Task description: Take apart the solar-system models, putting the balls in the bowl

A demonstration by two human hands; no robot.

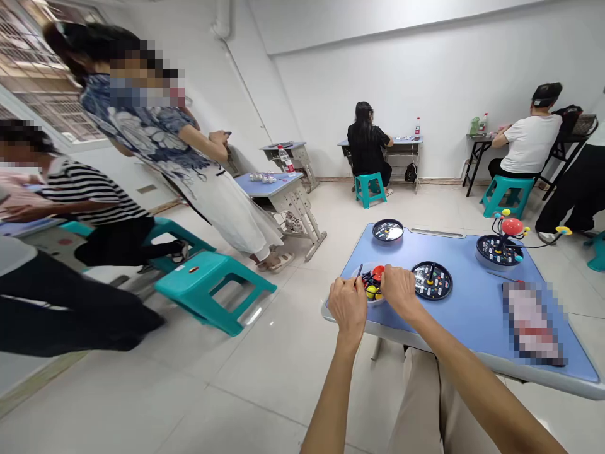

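Observation:
My left hand [348, 306] is closed at the near left of the blue desk, pinching a short black plastic rod [359, 272] that points upward. Beside it, my right hand [399, 290] has its fingers bent together at the right rim of a clear plastic bowl; anything in them is hidden. Red and yellow balls [372, 291] and black pieces fill the bowl, partly covered by both hands. Just right of my right hand lies a round black printed base [432, 281] with an upright peg.
On the desk [466, 315] are another black disc [387, 231], a planet model [512, 227] with a red ball, a screwdriver [505, 276] and a blurred-out item [534, 325]. A teal stool [203, 284] and a standing person [142, 126] are left; others sit at desks.

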